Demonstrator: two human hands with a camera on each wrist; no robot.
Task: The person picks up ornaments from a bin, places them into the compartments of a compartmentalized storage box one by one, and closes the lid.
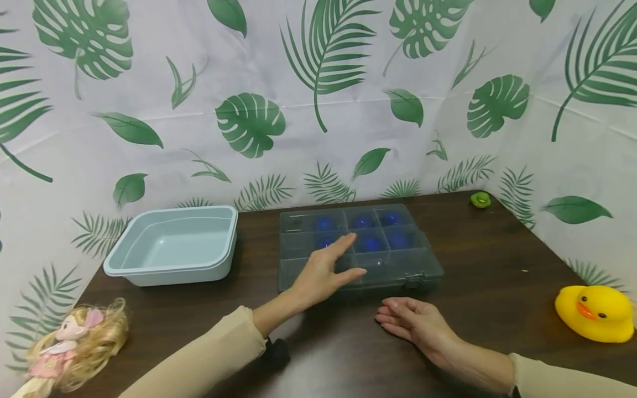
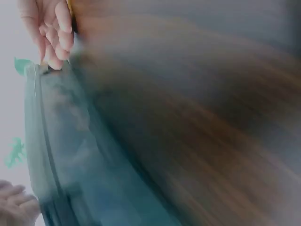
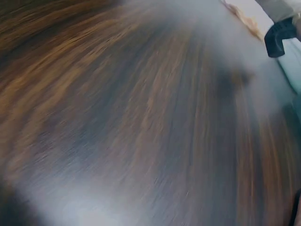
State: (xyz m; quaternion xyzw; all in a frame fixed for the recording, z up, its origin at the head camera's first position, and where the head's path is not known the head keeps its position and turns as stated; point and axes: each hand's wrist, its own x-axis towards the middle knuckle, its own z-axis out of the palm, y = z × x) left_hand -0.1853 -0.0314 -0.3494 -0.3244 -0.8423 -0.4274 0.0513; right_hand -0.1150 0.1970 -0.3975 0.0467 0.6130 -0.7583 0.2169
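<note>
A translucent grey compartment box [image 1: 388, 271] lies closed on the dark table, with several shiny blue balls [image 1: 370, 243] seen through its lid. Over the box's front left part is my left hand [image 1: 320, 276], thumb and fingers spread and nothing held; whether it touches the lid I cannot tell. My right hand [image 1: 423, 326] is just in front of the box's front right edge, fingers loosely bent and holding nothing. The left wrist view shows the box's side [image 2: 70, 132] at an angle, with the right hand [image 2: 51, 33] past its far end. Motion blurs both wrist views.
A pale blue plastic basin [image 1: 174, 273] stands left of the box. A long-haired doll [image 1: 69, 342] lies at the left front. A yellow rubber duck [image 1: 594, 315] sits at the right edge, and a small green object [image 1: 480, 199] at the back right corner. Leaf-printed cloth hangs behind.
</note>
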